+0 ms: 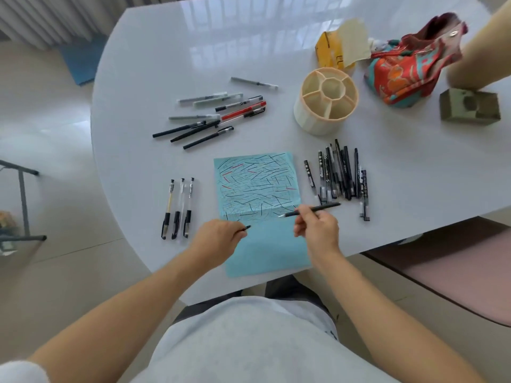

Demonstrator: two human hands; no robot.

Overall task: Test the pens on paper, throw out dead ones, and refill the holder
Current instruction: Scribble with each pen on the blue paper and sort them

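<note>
Scribbled blue paper point(257, 186) lying flat; uncapped black pen point(312, 210) held over its near-right corner; empty cream holder point(326, 100) upright, beyond its far-right corner.

Open table point(154, 64) far left. Scattered pens point(213, 117) lie between the blue paper point(257, 186) and that open stretch. Three pens point(177, 208) flank the paper's left, a dense pen pile point(340, 175) its right. Holder point(326, 99) beyond the pile; bare lane between holder and scattered pens.

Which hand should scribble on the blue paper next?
The right hand: it already holds an uncapped pen, tip over the paper. The left hand only pinches what looks like the cap.
</note>
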